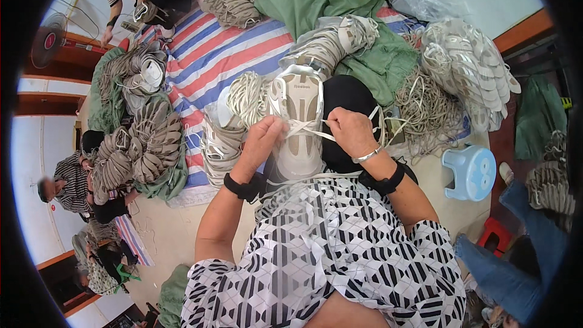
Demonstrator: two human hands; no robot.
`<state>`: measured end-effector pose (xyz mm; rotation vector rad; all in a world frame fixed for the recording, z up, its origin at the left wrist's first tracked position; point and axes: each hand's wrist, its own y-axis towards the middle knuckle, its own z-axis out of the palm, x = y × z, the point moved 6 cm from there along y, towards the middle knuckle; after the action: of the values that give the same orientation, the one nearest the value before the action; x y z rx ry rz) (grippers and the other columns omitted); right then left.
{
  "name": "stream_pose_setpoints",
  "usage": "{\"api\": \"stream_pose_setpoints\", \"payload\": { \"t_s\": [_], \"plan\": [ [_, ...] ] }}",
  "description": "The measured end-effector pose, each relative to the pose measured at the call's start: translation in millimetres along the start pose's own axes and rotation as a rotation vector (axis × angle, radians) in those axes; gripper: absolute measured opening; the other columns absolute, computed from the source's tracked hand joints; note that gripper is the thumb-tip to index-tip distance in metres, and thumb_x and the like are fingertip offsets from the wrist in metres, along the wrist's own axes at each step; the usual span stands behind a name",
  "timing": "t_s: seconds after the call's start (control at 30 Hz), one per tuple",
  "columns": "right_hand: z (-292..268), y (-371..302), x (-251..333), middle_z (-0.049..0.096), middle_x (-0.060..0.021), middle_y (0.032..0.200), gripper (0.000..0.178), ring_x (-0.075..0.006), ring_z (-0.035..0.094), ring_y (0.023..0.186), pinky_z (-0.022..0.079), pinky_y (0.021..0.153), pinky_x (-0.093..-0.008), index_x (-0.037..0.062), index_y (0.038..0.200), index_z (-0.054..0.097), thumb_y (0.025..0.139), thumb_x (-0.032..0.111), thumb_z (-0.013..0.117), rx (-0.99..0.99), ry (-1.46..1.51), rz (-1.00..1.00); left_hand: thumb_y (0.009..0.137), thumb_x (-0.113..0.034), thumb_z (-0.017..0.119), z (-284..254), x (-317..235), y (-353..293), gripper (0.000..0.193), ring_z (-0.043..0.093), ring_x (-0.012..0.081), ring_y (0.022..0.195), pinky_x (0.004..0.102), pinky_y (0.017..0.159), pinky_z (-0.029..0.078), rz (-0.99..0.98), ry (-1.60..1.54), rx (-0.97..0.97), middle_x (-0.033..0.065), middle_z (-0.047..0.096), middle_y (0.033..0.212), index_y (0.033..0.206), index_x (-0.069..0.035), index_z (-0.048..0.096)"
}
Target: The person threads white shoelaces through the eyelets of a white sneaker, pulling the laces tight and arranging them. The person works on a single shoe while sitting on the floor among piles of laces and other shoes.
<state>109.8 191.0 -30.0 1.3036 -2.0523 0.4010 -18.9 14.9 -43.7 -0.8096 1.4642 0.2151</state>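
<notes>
Single head view: left fisheye of a head-worn pair, upright, set above and behind the left grip (265, 140) and right grip (352, 132), facing steeply down. Both grips sit near mid-frame at close range; patterned shirt (340, 237) below them, striped sheet (237, 51) farther off beyond, edges bowing rimward.

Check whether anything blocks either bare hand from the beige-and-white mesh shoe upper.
Nothing visible: the left hand and right hand already pinch the flat off-white lace across the upper.
</notes>
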Motion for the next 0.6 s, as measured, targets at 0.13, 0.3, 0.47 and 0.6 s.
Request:
{"api": "stream_pose_setpoints", "payload": {
  "t_s": [0.13, 0.3, 0.47, 0.6],
  "plan": [
    [0.3, 4.7, 3.8, 0.063, -0.0123, 0.069, 0.010, -0.0322, 0.064, 0.065, 0.051, 0.059, -0.0420, 0.0066, 0.078, 0.059, 0.081, 0.016, 0.062, -0.019, -0.026, 0.005, 0.096, -0.023, 0.047, -4.1, 1.2, 1.1, 0.028, 0.044, 0.0045, 0.062, 0.0196, 0.058, 0.037, 0.023, 0.157, -0.004, -0.0034, 0.050, 0.065, 0.085, -0.001, 0.062],
    [18.5, 8.0, 8.6, 0.063, -0.0110, 0.072, 0.007, -0.0305, 0.064, 0.065, 0.050, 0.058, -0.0409, 0.0072, 0.081, 0.059, 0.082, 0.014, 0.061, -0.050, -0.094, -0.104, 0.097, -0.027, 0.048, -5.1, 7.8, -1.7, 0.027, 0.039, 0.0026, 0.052, 0.0173, 0.047, 0.031, -0.007, -0.021, -0.046, -0.0061, 0.047, 0.062, 0.085, -0.007, 0.060],
    [16.7, 13.9, 7.0, 0.063, -0.0119, 0.076, 0.005, -0.0314, 0.063, 0.071, 0.049, 0.061, -0.0402, 0.0068, 0.084, 0.058, 0.082, 0.012, 0.059, 0.080, -0.022, -0.143, 0.096, -0.027, 0.051, -5.7, 14.2, -2.1, 0.026, 0.039, 0.0038, 0.048, 0.0176, 0.046, 0.031, -0.084, -0.167, -0.098, -0.0052, 0.047, 0.061, 0.083, -0.007, 0.060],
    [15.5, 15.2, 6.4, 0.063, -0.0118, 0.076, 0.006, -0.0320, 0.063, 0.071, 0.049, 0.060, -0.0405, 0.0069, 0.085, 0.058, 0.081, 0.012, 0.059, 0.130, -0.029, -0.185, 0.094, -0.025, 0.053, -6.9, 13.0, 0.7, 0.025, 0.042, 0.0051, 0.049, 0.0202, 0.047, 0.033, -0.080, -0.094, -0.155, -0.0030, 0.049, 0.061, 0.081, -0.006, 0.060]
  ]
}}
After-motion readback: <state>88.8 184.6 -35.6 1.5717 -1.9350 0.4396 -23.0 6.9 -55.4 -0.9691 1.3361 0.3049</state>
